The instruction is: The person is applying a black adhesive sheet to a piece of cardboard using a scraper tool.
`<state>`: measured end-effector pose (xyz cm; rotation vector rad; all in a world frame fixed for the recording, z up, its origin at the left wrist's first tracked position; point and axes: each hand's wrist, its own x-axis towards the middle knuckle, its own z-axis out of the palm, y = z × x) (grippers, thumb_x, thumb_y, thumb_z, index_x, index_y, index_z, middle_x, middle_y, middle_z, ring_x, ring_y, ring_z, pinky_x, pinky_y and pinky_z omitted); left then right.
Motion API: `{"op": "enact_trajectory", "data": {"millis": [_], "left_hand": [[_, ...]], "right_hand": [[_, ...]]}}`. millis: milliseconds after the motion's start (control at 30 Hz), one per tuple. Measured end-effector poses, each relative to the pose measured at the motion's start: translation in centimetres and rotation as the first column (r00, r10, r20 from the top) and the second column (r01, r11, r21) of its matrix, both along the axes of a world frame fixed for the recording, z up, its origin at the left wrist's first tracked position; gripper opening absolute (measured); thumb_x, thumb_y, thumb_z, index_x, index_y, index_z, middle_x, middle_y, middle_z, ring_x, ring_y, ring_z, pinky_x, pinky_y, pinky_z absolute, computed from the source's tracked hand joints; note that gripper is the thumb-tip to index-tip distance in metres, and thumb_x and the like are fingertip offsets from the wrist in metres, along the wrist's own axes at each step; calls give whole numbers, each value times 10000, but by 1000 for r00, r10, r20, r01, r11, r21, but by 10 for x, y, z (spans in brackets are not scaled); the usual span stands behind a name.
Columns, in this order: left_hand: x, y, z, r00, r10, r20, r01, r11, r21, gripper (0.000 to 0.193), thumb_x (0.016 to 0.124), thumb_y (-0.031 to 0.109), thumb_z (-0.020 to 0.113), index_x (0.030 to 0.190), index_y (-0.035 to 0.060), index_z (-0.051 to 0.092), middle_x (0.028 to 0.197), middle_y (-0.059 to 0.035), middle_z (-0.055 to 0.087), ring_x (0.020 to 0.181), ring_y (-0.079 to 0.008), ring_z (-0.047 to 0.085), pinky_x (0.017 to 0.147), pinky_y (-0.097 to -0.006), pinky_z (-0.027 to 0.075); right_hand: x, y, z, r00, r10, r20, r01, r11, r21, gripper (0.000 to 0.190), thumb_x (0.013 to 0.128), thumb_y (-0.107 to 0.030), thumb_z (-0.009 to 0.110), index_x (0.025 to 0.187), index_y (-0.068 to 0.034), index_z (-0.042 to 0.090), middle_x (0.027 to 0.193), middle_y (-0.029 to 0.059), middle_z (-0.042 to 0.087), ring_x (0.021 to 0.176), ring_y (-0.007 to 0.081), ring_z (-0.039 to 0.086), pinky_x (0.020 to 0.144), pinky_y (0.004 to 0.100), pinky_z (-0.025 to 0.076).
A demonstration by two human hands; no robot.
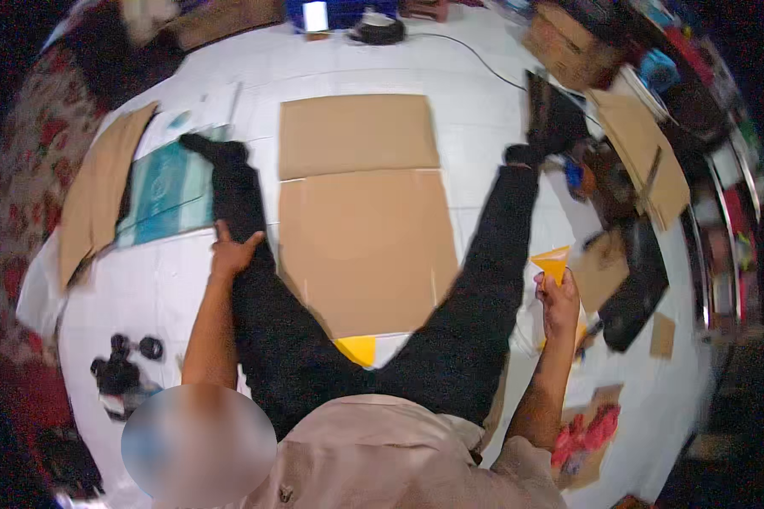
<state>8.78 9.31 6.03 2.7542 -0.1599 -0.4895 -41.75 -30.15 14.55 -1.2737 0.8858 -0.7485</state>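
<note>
My right hand [559, 299] is closed around the lower part of a small yellow-orange triangular piece [551, 259], its wide end pointing up, right of my right leg. My left hand [233, 252] rests on my left shin with its fingers apart and nothing in it. Between my outstretched legs lies a creased cardboard sheet [366, 248] with a fold line across its upper part. At its lower edge, near my lap, shows a flat yellow piece [358, 348]; the rest of it is hidden by my trousers.
A cardboard piece [105, 191] and a teal sheet [165, 191] lie at the left. Below them is a dark object with rolls [121, 369]. More cardboard [643, 153], a black item [640, 286] and red material [587, 432] are at the right. A cable [465, 48] crosses the floor ahead.
</note>
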Motion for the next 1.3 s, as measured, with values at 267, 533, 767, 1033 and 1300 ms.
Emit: {"op": "enact_trajectory", "data": {"millis": [267, 533, 767, 1033, 1300], "left_hand": [[-32, 6, 31, 987, -47, -155, 76, 980, 186, 1200, 790, 791, 543, 1581, 139, -79, 1503, -420, 236, 1361, -507, 393, 1128, -484, 353], [-91, 37, 55, 998, -64, -5, 64, 989, 137, 902, 896, 723, 426, 1551, 116, 294, 1405, -302, 463, 1241, -444, 531, 1027, -487, 446], [-146, 59, 43, 917, -199, 346, 281, 937, -207, 734, 877, 459, 693, 1452, 72, 450, 1469, -280, 405, 1374, -429, 376, 1135, -473, 331], [-136, 65, 33, 933, -172, 317, 245, 947, -208, 624, 939, 390, 644, 1467, 123, 446, 1499, -253, 347, 1394, -401, 359, 1152, -446, 306], [-120, 61, 26, 949, -123, 289, 195, 952, -236, 625, 918, 375, 680, 1450, 128, 465, 1398, -211, 451, 1319, -367, 450, 1113, -440, 363]], "right_hand": [[216, 64, 37, 841, 486, 239, -476, 874, -103, 249, 953, -163, 634, 1155, -39, 559, 925, 37, 649, 758, 98, 557, 696, 240, 452], [298, 149, -25, 794, 563, 227, -597, 793, 123, 163, 958, -114, 592, 1108, -52, 579, 888, 38, 662, 738, 90, 558, 670, 249, 453], [265, 98, -13, 906, 375, -195, -419, 855, -305, 169, 973, -183, 612, 1036, -27, 620, 795, 18, 624, 676, 74, 551, 594, 232, 475], [71, -23, 38, 875, -256, -410, -121, 704, -700, 196, 891, -189, 642, 1004, -30, 658, 942, 218, 685, 888, 394, 666, 781, 437, 519], [-115, -52, -52, 51, -377, -925, -198, 904, -379, 320, 792, -257, 694, 1038, -52, 698, 1044, 214, 702, 984, 404, 670, 870, 474, 521]]}}
